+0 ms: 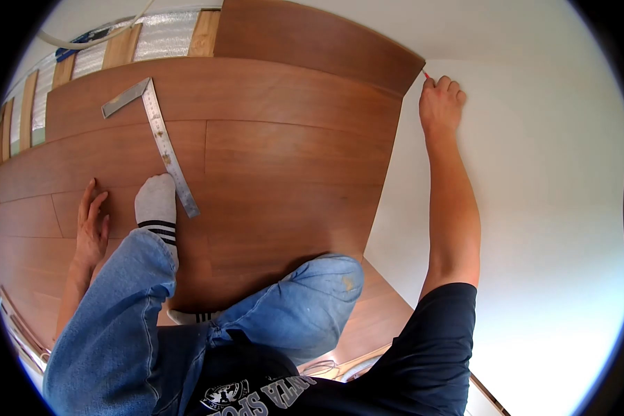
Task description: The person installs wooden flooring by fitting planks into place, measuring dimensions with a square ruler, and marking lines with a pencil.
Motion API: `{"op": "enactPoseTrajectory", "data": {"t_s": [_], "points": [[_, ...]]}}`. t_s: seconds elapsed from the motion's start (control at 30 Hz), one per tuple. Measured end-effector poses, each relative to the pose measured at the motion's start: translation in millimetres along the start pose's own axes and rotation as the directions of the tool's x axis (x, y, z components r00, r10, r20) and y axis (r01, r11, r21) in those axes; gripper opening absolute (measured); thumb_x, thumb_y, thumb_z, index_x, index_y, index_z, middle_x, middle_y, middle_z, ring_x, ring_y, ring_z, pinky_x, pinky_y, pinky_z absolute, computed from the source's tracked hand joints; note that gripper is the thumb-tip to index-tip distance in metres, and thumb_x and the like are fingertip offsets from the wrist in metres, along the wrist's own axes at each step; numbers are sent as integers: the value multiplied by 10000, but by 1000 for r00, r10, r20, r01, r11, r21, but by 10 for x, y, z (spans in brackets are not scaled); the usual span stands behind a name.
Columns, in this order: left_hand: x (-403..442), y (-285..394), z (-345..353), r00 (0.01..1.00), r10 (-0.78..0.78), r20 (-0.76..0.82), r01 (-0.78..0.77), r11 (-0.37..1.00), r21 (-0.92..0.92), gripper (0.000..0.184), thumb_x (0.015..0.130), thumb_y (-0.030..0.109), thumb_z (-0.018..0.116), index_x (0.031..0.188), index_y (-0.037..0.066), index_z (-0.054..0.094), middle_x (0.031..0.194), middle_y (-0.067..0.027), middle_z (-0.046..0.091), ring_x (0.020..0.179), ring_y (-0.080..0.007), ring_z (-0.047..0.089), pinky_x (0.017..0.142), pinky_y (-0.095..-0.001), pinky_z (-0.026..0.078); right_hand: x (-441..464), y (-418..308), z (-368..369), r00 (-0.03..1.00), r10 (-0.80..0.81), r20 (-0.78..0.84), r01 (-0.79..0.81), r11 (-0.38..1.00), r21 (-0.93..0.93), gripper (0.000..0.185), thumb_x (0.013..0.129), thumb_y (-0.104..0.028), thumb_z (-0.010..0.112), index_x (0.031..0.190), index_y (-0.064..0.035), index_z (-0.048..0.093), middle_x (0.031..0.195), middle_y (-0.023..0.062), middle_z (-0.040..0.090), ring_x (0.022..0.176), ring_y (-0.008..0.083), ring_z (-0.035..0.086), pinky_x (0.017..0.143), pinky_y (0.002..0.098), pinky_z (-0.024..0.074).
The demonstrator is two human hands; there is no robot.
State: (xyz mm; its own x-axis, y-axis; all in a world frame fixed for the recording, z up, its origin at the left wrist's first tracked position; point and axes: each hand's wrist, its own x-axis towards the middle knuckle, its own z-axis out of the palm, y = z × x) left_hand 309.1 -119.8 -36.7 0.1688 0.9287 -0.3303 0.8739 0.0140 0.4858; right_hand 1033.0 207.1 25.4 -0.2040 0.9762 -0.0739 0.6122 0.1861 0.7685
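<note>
My right hand (442,105) is closed around a slim red pencil (427,75), most of it hidden in the fingers. Its tip is at the far right corner of a brown floor plank (312,41), where the plank meets the white wall. My left hand (91,225) rests low on the laid brown flooring (284,166), beside my left foot, fingers stretched and apart, holding nothing. A metal carpenter's square (161,139) lies on the planks just beyond that foot, its long marked blade pointing back toward me.
The white wall (534,208) runs along my right side. At the far left, wooden battens (123,46) alternate with silvery insulation (165,35). A pale hose or cable (111,36) crosses there, near a blue tool (66,53). My bent legs cover part of the floor.
</note>
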Motion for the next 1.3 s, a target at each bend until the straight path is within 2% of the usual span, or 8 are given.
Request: {"op": "enactPoseTrajectory", "data": {"t_s": [0.47, 0.77, 0.93, 1.3], "points": [[2, 2, 18, 1000, -1, -2, 1, 1000, -8, 596, 921, -153, 542, 1474, 70, 529, 1719, -191, 318, 1571, -425, 362, 1264, -486, 378, -314, -145, 57, 998, -63, -8, 63, 997, 49, 130, 958, -135, 634, 1000, -83, 745, 1030, 77, 648, 1005, 283, 600, 865, 436, 448], [3, -34, 34, 999, 33, -19, -32, 999, 29, 595, 935, -137, 549, 1484, 93, 527, 1723, -179, 316, 1562, -425, 374, 1225, -485, 433, -462, -223, 75, 995, -95, 22, 93, 994, 64, 139, 965, -149, 638, 1011, -91, 755, 1030, 79, 645, 1016, 276, 595, 866, 430, 442], [4, -46, 45, 999, 28, -21, -28, 1000, 12, 605, 935, -132, 557, 1493, 101, 527, 1727, -166, 317, 1548, -418, 396, 1188, -471, 473, -514, -227, 68, 994, -106, -18, 107, 992, 62, 126, 954, -143, 643, 991, -96, 754, 1017, 77, 639, 1002, 271, 592, 854, 426, 439], [3, -84, 62, 999, 45, -31, -44, 999, 29, 624, 920, -142, 558, 1493, 102, 525, 1727, -168, 316, 1544, -420, 401, 1171, -467, 487, -614, -266, 85, 991, -131, 9, 130, 990, 59, 138, 942, -156, 648, 985, -85, 759, 1027, 72, 644, 1014, 268, 591, 861, 427, 436]]}}
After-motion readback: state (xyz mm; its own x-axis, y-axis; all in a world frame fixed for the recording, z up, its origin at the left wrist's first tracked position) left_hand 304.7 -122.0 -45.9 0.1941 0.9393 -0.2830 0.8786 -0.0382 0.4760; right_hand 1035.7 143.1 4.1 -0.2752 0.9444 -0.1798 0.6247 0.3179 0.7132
